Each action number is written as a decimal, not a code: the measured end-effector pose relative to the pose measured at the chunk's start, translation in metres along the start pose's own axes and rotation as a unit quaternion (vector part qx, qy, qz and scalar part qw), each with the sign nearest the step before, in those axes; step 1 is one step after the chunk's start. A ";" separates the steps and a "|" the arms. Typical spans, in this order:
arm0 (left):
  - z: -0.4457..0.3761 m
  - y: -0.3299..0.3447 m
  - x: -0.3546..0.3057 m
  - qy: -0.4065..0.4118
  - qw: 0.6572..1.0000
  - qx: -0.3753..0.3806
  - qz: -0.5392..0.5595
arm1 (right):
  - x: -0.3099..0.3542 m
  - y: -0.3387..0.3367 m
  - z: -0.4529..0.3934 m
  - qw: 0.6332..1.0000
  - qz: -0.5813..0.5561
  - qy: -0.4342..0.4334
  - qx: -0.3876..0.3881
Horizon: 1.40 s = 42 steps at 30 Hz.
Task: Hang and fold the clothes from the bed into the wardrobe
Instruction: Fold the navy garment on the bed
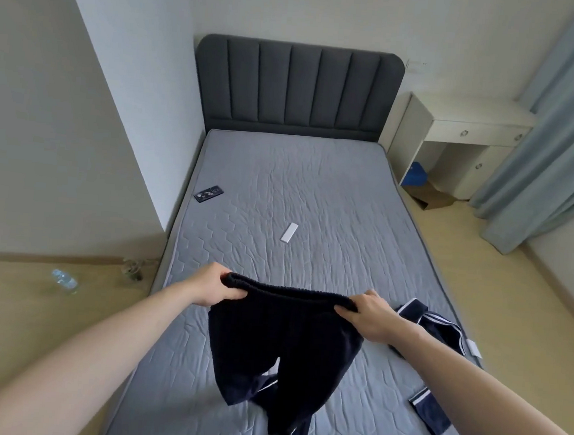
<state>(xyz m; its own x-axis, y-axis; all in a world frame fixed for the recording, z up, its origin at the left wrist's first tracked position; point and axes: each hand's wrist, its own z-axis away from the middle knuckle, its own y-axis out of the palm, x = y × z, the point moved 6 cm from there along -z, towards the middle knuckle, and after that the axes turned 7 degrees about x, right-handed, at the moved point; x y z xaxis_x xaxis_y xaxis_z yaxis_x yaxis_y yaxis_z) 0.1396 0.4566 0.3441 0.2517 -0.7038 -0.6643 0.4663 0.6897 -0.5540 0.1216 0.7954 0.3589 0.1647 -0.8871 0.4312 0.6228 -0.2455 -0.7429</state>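
Trousers [278,350] of dark navy, thick soft cloth hang by their ribbed elastic waistband, held up over the near end of the bed [315,192]. Left hand [216,285] grips one end of the waistband with curled fingers, and right hand [369,314] pinches the other end, so the band stretches flat between them. Both legs dangle loose, their ends touching the grey quilted mattress. A second dark garment [438,332] with white stripes lies crumpled on the bed just beside the right hand. Farther up the mattress lie a phone [208,193] and a small white remote [289,232].
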 end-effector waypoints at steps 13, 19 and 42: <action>0.019 -0.235 -0.248 0.196 0.903 -0.381 -0.021 | 0.097 -0.312 0.000 0.926 -0.009 -0.095 -0.366; 0.069 -0.290 -0.319 0.285 0.839 -0.461 -0.052 | 0.130 -0.387 0.044 0.867 -0.022 -0.172 -0.467; -0.124 0.169 0.137 0.007 0.998 -0.047 -0.048 | -0.143 0.163 -0.148 0.999 -0.002 0.009 0.043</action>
<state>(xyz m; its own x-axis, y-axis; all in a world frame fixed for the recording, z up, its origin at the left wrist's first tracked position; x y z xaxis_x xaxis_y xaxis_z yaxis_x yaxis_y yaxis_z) 0.1475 0.4984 0.0970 0.1975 -0.7659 -0.6119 0.4059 0.6321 -0.6601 0.0861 0.8241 0.1005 0.1486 -0.8937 0.4233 0.6869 -0.2147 -0.6943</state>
